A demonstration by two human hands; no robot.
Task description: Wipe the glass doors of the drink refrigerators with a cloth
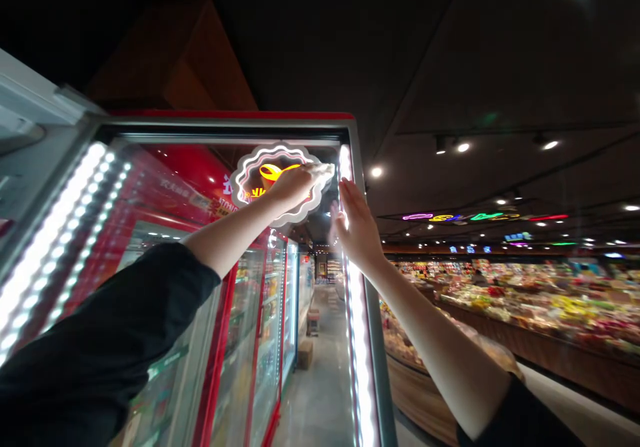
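A glass fridge door point(320, 233) with a grey frame and a red top edge stands open before me. My left hand point(291, 188) reaches up to its inner face, closed on a white cloth point(324, 171). The cloth covers part of a scalloped, lit logo sign point(245, 179) with yellow and red marks, near the upper right corner of the pane. Against the door's bright light strip point(358, 340), my right hand point(359, 228) is set with fingers stretched upward and thumb apart. Nothing shows in that hand.
Red-framed drinks fridges point(240, 340) appear through the glass, beside a grey aisle floor point(315, 393). A cardboard box point(305, 353) stands on that floor. To the right are blurred produce displays point(540, 307). On the left is a white cabinet edge point(45, 100).
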